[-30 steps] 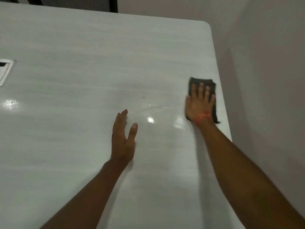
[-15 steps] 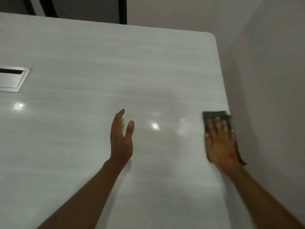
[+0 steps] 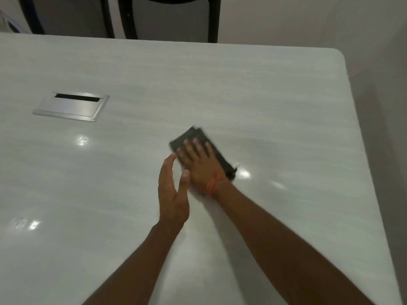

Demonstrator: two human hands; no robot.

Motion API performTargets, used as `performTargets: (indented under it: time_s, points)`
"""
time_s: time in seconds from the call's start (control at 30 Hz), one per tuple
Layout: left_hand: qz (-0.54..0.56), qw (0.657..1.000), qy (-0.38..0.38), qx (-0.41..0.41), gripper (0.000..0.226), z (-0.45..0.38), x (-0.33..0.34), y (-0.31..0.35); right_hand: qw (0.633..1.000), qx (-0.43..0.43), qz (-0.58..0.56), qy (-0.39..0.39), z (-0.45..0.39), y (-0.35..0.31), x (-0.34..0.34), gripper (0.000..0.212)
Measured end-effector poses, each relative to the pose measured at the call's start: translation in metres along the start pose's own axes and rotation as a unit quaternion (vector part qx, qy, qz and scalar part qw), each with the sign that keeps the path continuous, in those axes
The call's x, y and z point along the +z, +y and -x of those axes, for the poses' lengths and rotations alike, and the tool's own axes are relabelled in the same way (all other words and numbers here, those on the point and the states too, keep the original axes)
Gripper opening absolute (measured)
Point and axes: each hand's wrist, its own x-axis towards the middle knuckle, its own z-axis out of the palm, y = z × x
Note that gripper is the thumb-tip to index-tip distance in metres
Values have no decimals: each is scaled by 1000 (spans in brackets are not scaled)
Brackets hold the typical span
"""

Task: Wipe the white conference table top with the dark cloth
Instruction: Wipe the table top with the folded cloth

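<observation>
Head view, looking down on the white table (image 3: 275, 102). The right hand (image 3: 199, 164) lies flat, palm down, on the dark cloth (image 3: 193, 137); its fingers (image 3: 195, 145) are straight and slightly spread, pressing the cloth against the table top rather than curling round it. The cloth looks folded into a rough rectangle, set at a slant, and shows past the fingertips on the far side and along the right edge of the hand down to a frayed corner near the wrist. It sits near the middle of the visible table top, well apart from the right-hand table edge and the rounded far-right corner. Both hand and cloth are somewhat blurred. An orange band (image 3: 212, 183) circles the right wrist. The left hand (image 3: 172, 194) is just beside the right hand, on its left, turned on edge with the thumb uppermost; its fingers are straight, close together, and hold nothing. Whether its lower edge touches the table cannot be told. Both forearms are bare. To the far left a silver metal cable hatch (image 3: 71, 106) with a dark slot is set flush into the table. Several bright light reflections show on the glossy surface. Beyond the far edge stand two dark-framed chairs (image 3: 171, 16) against a pale wall (image 3: 308, 20).
</observation>
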Motion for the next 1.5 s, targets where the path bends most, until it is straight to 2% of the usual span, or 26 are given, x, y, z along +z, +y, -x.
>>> performTargets:
  time_s: [0.1,0.17,0.27,0.33,0.4,0.47,0.53,0.63,0.7,0.8,0.87,1.0,1.07,1.17,1.23,1.33,1.43,1.5]
  points:
    - [3,1000,8,-6,54,5,-8,7,997,-78,-11,-6,75,-32,21,60]
    - [1,1000,4,-21,55,15,-14,4,998,-56,-16,-11,125,-24,30,57]
    - [17,999,-12,-40,58,35,-26,-6,996,80,8,32,176,18,29,58]
    - [30,998,-21,-56,59,47,-37,-12,979,196,22,40,185,55,22,61]
    - [41,996,-32,-71,57,57,-50,-17,953,301,-7,32,168,82,13,64]
    - [43,995,-52,-73,57,63,-63,-20,930,363,-43,26,135,82,4,60]
    - [35,995,-62,-71,58,66,-75,-23,939,341,-28,34,102,48,5,58]
    - [14,996,-52,-69,55,70,-91,-27,981,195,8,19,88,-47,15,58]
    - [-1,997,-51,-64,53,76,-101,-28,992,124,-4,-7,110,-103,24,59]
    - [-8,996,-66,-61,55,88,-115,-28,997,72,1,-10,172,-140,38,60]
    - [-3,996,-70,-61,57,97,-125,-30,994,112,-7,-2,220,-139,48,60]
    - [6,993,-87,-75,56,110,-142,-40,965,262,-23,1,275,-105,48,60]
    - [8,993,-94,-74,58,114,-150,-44,948,319,-23,0,263,-82,42,62]
    - [5,993,-97,-74,61,116,-161,-49,926,374,-52,15,202,-63,32,59]
    - [5,993,-87,-81,60,117,-167,-56,938,342,-57,24,155,-77,29,59]
    - [-5,993,-77,-85,58,117,-172,-61,981,193,-27,20,118,-139,33,59]
    - [-16,994,-75,-74,55,118,-173,-57,998,58,-19,6,158,-198,49,59]
    - [-18,995,-73,-70,54,118,-173,-50,1000,19,-24,-8,213,-203,57,57]
